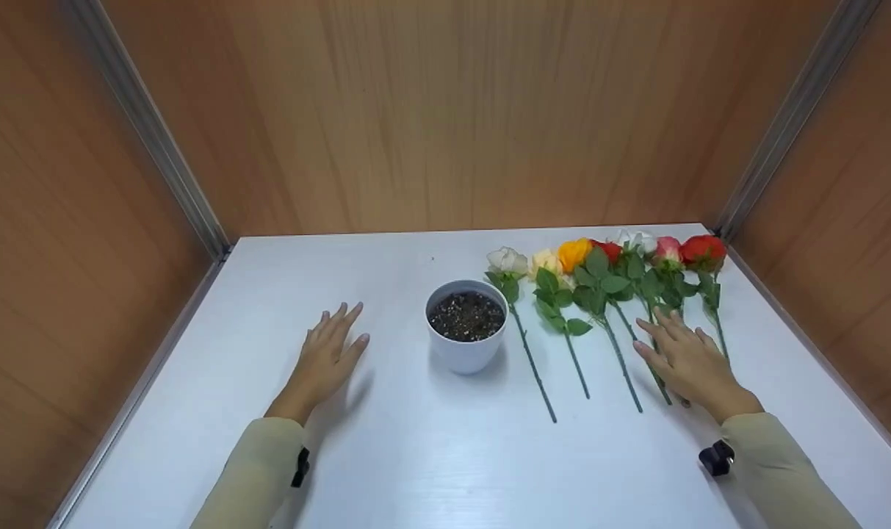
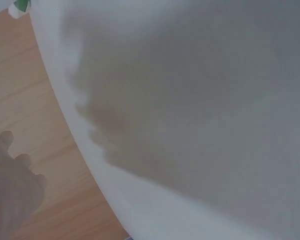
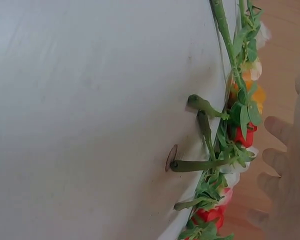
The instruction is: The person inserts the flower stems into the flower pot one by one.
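Observation:
A white pot (image 1: 466, 345) filled with dark soil stands at the middle of the white table (image 1: 416, 455). To its right, several artificial roses (image 1: 574, 254) lie in a row, heads toward the back wall and green stems (image 1: 533, 367) pointing at me. My left hand (image 1: 329, 353) lies flat on the table to the left of the pot, fingers straight, holding nothing. My right hand (image 1: 684, 358) lies flat with straight fingers over the stems of the rightmost roses, beside a red rose (image 1: 704, 251). In the right wrist view the stems (image 3: 200, 165) and the right hand (image 3: 285, 180) show.
Wooden walls (image 1: 445, 110) close the table in at the back and on both sides, with metal strips (image 1: 159, 139) in the corners. The left wrist view shows mostly bare table (image 2: 190, 110), wood panel and the edge of my left hand (image 2: 10, 192).

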Demonstrator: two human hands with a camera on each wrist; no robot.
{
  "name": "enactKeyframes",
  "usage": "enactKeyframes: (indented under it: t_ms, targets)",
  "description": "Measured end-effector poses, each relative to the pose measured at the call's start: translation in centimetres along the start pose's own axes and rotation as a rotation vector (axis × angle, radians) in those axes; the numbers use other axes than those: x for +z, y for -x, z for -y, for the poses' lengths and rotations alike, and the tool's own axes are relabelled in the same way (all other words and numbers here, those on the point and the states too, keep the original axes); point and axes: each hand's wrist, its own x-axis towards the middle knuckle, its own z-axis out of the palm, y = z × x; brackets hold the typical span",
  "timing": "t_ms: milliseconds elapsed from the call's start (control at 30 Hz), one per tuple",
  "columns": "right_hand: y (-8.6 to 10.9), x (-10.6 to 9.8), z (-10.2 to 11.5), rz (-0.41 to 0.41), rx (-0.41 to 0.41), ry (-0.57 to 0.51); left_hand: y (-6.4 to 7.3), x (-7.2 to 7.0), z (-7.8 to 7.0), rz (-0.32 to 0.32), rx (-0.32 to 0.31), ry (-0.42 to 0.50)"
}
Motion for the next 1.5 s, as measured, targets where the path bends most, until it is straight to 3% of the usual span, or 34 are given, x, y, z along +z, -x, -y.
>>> enactKeyframes:
  t_ms: [200, 500, 800, 1000, 1100, 1267, 1333, 1500]
  targets:
    - [-0.6, 0.6, 0.9, 0.012, -0.017, -0.035, -0.4, 1.0, -0.8, 0.052, -0.07, 0.24]
    - [-1.4, 1.2, 2.6, 0.039, -0.028, -0.048, -1.5, 2.5, -2.9, 0.076, -0.131, 0.5]
    - [-2.0, 2.0, 4.0, -0.001, -0.098, -0.081, -2.9, 4.9, -5.4, 0.057, -0.146, 0.624]
    - [-2.2, 2.6, 4.6, 0.01, -0.116, -0.099, -3.5, 6.5, -6.8, 0.1, -0.154, 0.735]
    - [-2.3, 2.8, 5.0, 0.01, -0.132, -0.1, -3.8, 7.1, -7.3, 0.093, -0.147, 0.772]
    - [-2.6, 3.1, 5.9, -0.002, -0.16, -0.105, -3.2, 6.0, -9.5, 0.057, -0.1, 0.819]
    - [-2.8, 3.2, 6.2, 0.002, -0.169, -0.102, -3.2, 6.1, -9.8, 0.049, -0.094, 0.838]
    - [-3.2, 3.2, 7.2, 0.002, -0.197, -0.114, -4.2, 8.3, -8.2, 0.011, -0.101, 0.87]
